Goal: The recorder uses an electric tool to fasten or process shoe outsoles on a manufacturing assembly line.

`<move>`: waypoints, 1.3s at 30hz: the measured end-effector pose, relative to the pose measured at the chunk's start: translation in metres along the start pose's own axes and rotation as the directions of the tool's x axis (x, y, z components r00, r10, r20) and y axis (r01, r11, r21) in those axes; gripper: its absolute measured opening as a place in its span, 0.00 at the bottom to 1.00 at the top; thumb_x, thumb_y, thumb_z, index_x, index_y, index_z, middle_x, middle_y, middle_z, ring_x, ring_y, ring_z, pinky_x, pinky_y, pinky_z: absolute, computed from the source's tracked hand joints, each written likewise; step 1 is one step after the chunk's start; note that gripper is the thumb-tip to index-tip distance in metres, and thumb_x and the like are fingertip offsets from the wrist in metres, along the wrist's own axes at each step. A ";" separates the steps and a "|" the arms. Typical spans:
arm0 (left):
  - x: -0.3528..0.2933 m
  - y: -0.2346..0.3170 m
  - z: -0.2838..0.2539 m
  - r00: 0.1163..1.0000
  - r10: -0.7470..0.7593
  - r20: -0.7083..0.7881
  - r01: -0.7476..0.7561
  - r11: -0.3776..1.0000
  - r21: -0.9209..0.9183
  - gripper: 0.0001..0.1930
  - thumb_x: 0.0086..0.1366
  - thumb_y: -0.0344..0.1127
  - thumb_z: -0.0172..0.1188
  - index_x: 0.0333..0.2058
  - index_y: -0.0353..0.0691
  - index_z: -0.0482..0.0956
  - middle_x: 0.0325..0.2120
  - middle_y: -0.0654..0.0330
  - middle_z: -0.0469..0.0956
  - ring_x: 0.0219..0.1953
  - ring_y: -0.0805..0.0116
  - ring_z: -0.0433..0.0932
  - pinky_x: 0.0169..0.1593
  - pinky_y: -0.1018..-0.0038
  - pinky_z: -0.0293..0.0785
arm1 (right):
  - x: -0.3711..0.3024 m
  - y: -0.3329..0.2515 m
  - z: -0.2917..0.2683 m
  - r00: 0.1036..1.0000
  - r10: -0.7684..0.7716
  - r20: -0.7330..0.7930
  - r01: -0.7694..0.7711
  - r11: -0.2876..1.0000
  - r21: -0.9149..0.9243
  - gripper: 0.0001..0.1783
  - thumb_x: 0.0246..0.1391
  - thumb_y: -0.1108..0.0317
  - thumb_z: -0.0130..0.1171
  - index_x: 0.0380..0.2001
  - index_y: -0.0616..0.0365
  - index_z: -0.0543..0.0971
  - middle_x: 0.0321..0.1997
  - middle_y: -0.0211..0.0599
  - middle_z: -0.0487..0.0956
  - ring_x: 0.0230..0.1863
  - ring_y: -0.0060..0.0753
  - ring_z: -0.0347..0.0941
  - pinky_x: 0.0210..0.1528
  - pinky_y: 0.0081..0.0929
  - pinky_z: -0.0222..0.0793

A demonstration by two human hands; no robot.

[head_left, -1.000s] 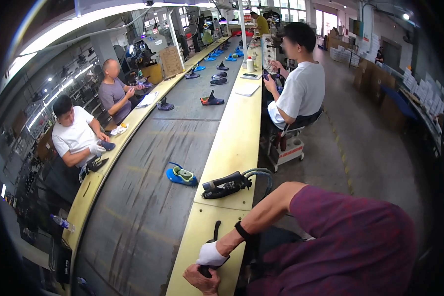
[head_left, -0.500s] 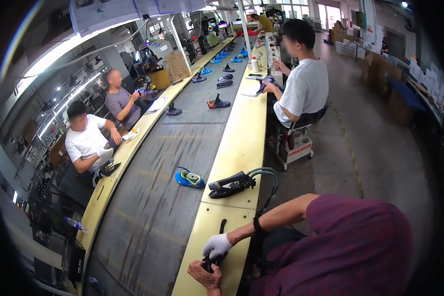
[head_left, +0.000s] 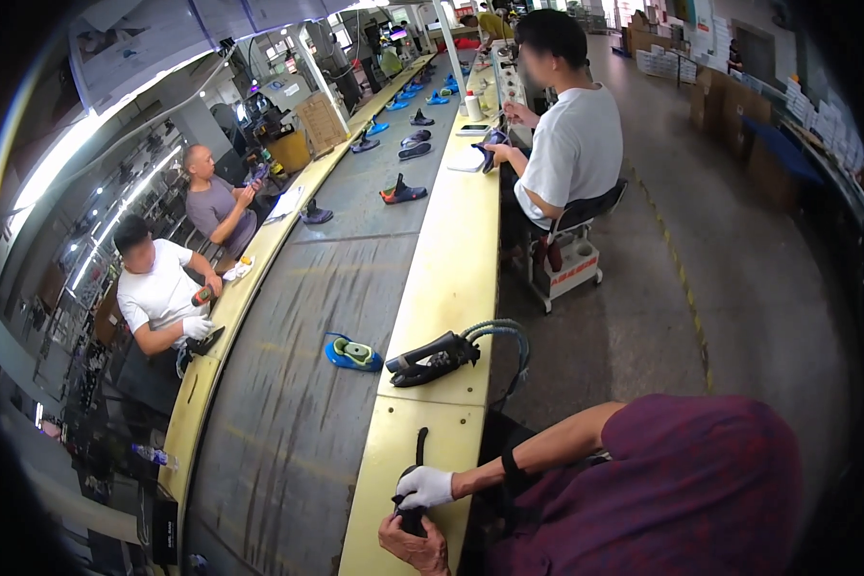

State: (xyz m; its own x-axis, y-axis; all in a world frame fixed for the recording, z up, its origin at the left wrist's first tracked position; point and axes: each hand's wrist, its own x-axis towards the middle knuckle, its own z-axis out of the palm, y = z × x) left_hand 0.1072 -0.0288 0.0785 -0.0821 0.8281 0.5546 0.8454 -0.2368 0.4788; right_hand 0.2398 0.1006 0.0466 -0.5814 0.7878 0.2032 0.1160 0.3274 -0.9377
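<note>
At the near end of the yellow bench ledge, both of my hands close around a black shoe, largely covered by them. My bare left hand grips its near end, thumb on top. My right hand, in a white glove, presses on its far part with the fingers bent. A thin black strip sticks out past the glove along the ledge; whether it joins the shoe is unclear. Farther up the ledge lies a black hand-held tool with grey hoses.
A blue shoe with a green inside sits on the grey conveyor belt, with several more shoes farther along. Co-workers sit on both sides; a gloved co-worker's hand rests at a black piece on the opposite ledge. A bottle stands there too.
The view has turned slightly, shifting most of the scene left and up. My hands stay on the black shoe. A co-worker across the belt now holds a red and green object.
</note>
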 end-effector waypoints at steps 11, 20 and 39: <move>-0.023 -0.030 0.016 0.998 -0.040 -0.053 0.044 0.997 0.065 0.18 0.72 0.43 0.60 0.49 0.34 0.71 0.42 0.46 0.72 0.46 0.41 0.71 0.56 0.47 0.64 | 0.048 0.000 0.028 0.916 0.193 0.352 -0.071 0.941 -0.331 0.19 0.54 0.51 0.63 0.44 0.47 0.90 0.41 0.41 0.89 0.42 0.52 0.85 0.45 0.45 0.80; -0.002 -0.029 0.005 0.997 -0.070 -0.034 0.072 0.995 0.067 0.25 0.61 0.28 0.69 0.55 0.37 0.70 0.52 0.47 0.75 0.58 0.45 0.73 0.71 0.40 0.57 | 0.095 -0.004 0.025 0.754 0.263 0.601 0.097 0.862 -0.498 0.14 0.59 0.56 0.60 0.38 0.51 0.88 0.37 0.49 0.86 0.38 0.57 0.82 0.44 0.46 0.77; 0.007 -0.037 -0.008 0.921 -0.224 0.318 0.248 0.968 -0.036 0.30 0.58 0.34 0.73 0.57 0.34 0.71 0.47 0.43 0.76 0.51 0.41 0.77 0.56 0.54 0.74 | 0.048 0.020 -0.018 0.987 0.113 0.118 -0.097 0.986 -0.138 0.14 0.68 0.56 0.60 0.48 0.50 0.86 0.44 0.44 0.87 0.46 0.45 0.85 0.52 0.36 0.79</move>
State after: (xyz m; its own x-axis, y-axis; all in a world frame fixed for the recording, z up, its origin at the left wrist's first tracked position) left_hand 0.0711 -0.0182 0.0703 -0.0972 0.9775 0.1871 0.7789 -0.0423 0.6258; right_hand 0.2286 0.1539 0.0428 -0.6554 0.7528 0.0612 0.2816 0.3187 -0.9050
